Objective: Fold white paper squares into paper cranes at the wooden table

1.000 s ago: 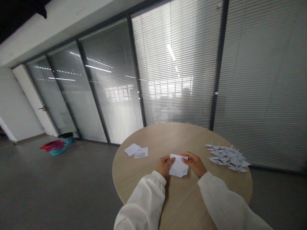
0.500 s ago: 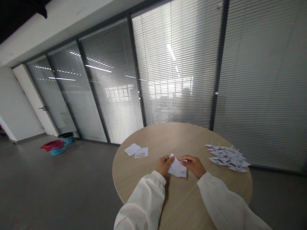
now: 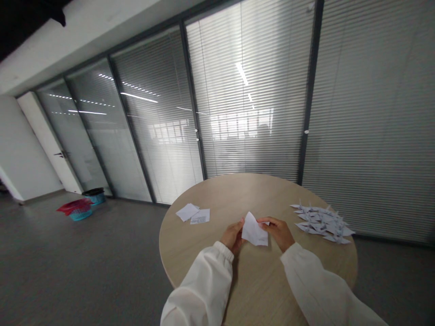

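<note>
A creased white sheet of paper (image 3: pixel 254 231) is held just above the round table between my two hands. My left hand (image 3: pixel 234 234) is at its left edge, some of its fingers hidden behind the sheet. With thumb and fingers closed, my right hand (image 3: pixel 277 232) pinches the upper right edge. To the right lies a heap of folded paper cranes (image 3: pixel 321 222). On the left side rest a few flat white paper sheets (image 3: pixel 187 211), one with printed lines.
The round wooden table (image 3: pixel 244 190) stands close to a glass partition with blinds (image 3: pixel 251 90). On the floor at left are a blue basket with a red liner (image 3: pixel 79 213) and another with a black liner (image 3: pixel 97 198), near a white door (image 3: pixel 50 140).
The paper has moved slightly right and turned, its top corner now higher. My left thumb has come off its front face, and my right hand has shifted a little right.
</note>
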Demonstrator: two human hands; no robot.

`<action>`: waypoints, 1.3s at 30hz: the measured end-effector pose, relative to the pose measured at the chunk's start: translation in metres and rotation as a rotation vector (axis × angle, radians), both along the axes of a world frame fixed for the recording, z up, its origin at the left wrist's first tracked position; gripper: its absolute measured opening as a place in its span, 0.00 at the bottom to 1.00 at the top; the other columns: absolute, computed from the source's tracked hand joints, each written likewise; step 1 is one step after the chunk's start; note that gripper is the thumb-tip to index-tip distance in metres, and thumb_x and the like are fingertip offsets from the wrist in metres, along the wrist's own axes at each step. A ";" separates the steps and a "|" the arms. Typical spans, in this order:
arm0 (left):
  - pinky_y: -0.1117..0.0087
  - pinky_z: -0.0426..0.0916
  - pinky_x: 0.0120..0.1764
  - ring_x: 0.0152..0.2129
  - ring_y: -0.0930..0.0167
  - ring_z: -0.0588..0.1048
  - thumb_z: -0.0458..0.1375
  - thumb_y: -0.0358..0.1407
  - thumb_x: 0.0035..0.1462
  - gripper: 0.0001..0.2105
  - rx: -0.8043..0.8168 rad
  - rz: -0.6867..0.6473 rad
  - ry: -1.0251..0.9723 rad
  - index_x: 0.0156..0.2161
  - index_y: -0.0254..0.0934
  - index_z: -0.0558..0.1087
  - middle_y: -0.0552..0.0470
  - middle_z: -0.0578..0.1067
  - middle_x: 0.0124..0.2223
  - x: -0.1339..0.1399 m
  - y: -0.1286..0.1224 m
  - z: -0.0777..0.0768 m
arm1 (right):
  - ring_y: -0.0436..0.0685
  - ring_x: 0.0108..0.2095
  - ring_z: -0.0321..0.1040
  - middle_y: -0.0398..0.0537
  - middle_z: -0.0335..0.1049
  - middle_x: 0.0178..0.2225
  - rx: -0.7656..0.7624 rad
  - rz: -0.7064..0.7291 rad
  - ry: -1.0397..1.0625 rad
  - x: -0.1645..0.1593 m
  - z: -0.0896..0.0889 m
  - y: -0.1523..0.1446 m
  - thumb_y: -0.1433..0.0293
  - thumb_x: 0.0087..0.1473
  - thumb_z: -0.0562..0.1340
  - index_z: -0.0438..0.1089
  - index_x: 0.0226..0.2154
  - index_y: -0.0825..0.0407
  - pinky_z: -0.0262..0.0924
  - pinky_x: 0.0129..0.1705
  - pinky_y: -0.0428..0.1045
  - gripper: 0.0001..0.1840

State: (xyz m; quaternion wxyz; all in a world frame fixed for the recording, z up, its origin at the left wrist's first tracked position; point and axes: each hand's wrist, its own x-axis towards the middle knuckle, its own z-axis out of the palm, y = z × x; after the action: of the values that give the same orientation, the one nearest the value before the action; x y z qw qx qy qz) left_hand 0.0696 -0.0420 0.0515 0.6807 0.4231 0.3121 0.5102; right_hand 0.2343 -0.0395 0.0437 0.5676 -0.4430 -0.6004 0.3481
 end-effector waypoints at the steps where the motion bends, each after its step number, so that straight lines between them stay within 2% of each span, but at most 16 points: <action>1: 0.72 0.63 0.28 0.22 0.73 0.69 0.61 0.48 0.40 0.20 0.020 -0.005 0.013 0.29 0.28 0.73 0.47 0.74 0.26 0.000 -0.001 0.000 | 0.50 0.21 0.59 0.42 0.69 0.20 0.002 0.002 -0.002 0.000 0.000 0.000 0.62 0.38 0.61 0.75 0.26 0.52 0.53 0.23 0.45 0.13; 7: 0.73 0.61 0.27 0.20 0.74 0.69 0.62 0.46 0.39 0.20 0.086 -0.099 0.064 0.32 0.28 0.75 0.47 0.74 0.25 -0.002 0.004 -0.005 | 0.52 0.23 0.62 0.43 0.71 0.22 -0.001 0.046 -0.003 0.000 -0.001 0.000 0.62 0.39 0.62 0.74 0.28 0.52 0.54 0.24 0.45 0.13; 10: 0.73 0.61 0.27 0.20 0.74 0.69 0.63 0.45 0.38 0.20 0.100 -0.085 0.089 0.33 0.28 0.75 0.47 0.74 0.25 -0.004 0.007 -0.008 | 0.53 0.24 0.63 0.46 0.73 0.25 -0.002 0.089 0.001 -0.001 -0.002 0.001 0.62 0.39 0.62 0.74 0.28 0.53 0.56 0.26 0.45 0.13; 14: 0.72 0.61 0.26 0.21 0.73 0.69 0.65 0.45 0.34 0.22 0.100 -0.040 0.149 0.33 0.28 0.74 0.47 0.74 0.26 -0.005 0.010 -0.011 | 0.51 0.22 0.62 0.45 0.72 0.23 0.003 0.096 -0.036 -0.002 -0.003 0.001 0.62 0.40 0.63 0.74 0.28 0.54 0.55 0.24 0.45 0.14; 18: 0.74 0.60 0.23 0.17 0.76 0.67 0.66 0.44 0.33 0.22 0.094 0.019 0.212 0.32 0.27 0.74 0.51 0.72 0.22 -0.006 0.014 -0.015 | 0.53 0.26 0.65 0.48 0.73 0.27 0.016 0.160 -0.046 -0.003 -0.004 0.000 0.62 0.42 0.62 0.74 0.30 0.54 0.57 0.27 0.46 0.14; 23: 0.76 0.58 0.21 0.15 0.78 0.65 0.65 0.44 0.35 0.28 0.117 -0.015 0.285 0.43 0.32 0.70 0.56 0.68 0.19 -0.008 0.015 -0.014 | 0.56 0.30 0.66 0.50 0.73 0.30 0.025 0.178 -0.066 -0.005 -0.006 0.001 0.62 0.42 0.62 0.73 0.30 0.54 0.59 0.31 0.48 0.14; 26: 0.79 0.52 0.17 0.12 0.81 0.60 0.64 0.45 0.36 0.25 0.163 -0.006 0.313 0.40 0.31 0.71 0.60 0.62 0.15 -0.008 0.014 -0.014 | 0.55 0.28 0.66 0.50 0.73 0.30 0.008 0.188 -0.069 -0.005 -0.007 0.002 0.61 0.42 0.62 0.73 0.30 0.54 0.60 0.30 0.47 0.15; 28: 0.79 0.51 0.17 0.11 0.81 0.59 0.63 0.46 0.37 0.22 0.168 -0.007 0.298 0.35 0.30 0.72 0.60 0.63 0.15 -0.008 0.015 -0.015 | 0.55 0.28 0.66 0.49 0.73 0.29 -0.014 0.207 -0.044 -0.005 -0.006 0.002 0.61 0.41 0.63 0.73 0.31 0.54 0.60 0.30 0.47 0.16; 30: 0.78 0.54 0.18 0.13 0.79 0.63 0.63 0.45 0.37 0.20 0.160 0.003 0.251 0.32 0.30 0.71 0.56 0.67 0.17 -0.008 0.016 -0.015 | 0.55 0.28 0.66 0.48 0.72 0.29 -0.060 0.252 0.032 -0.004 -0.005 0.001 0.60 0.42 0.62 0.72 0.34 0.54 0.61 0.29 0.48 0.17; 33: 0.75 0.60 0.22 0.18 0.75 0.69 0.64 0.44 0.36 0.18 0.135 0.044 0.150 0.30 0.30 0.71 0.51 0.72 0.22 -0.008 0.017 -0.015 | 0.57 0.34 0.67 0.49 0.71 0.36 -0.114 0.373 0.207 -0.003 -0.003 0.000 0.61 0.45 0.59 0.68 0.41 0.52 0.62 0.32 0.49 0.20; 36: 0.74 0.62 0.25 0.20 0.73 0.70 0.65 0.42 0.35 0.18 0.096 0.078 0.066 0.29 0.30 0.71 0.50 0.73 0.23 -0.008 0.016 -0.012 | 0.60 0.41 0.65 0.50 0.69 0.41 -0.072 0.464 0.262 -0.002 -0.002 -0.001 0.62 0.44 0.60 0.66 0.43 0.50 0.62 0.38 0.52 0.22; 39: 0.74 0.62 0.27 0.21 0.73 0.71 0.66 0.40 0.34 0.17 0.059 0.069 0.014 0.29 0.29 0.72 0.49 0.74 0.25 -0.008 0.014 -0.009 | 0.60 0.46 0.61 0.49 0.66 0.45 0.019 0.487 0.182 -0.002 -0.002 -0.002 0.63 0.42 0.62 0.69 0.40 0.50 0.58 0.45 0.52 0.19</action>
State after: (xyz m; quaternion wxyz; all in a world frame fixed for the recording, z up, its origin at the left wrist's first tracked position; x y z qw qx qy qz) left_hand 0.0621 -0.0276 0.0427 0.6476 0.4357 0.3159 0.5394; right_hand 0.2324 -0.0412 0.0413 0.5228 -0.2470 -0.6389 0.5074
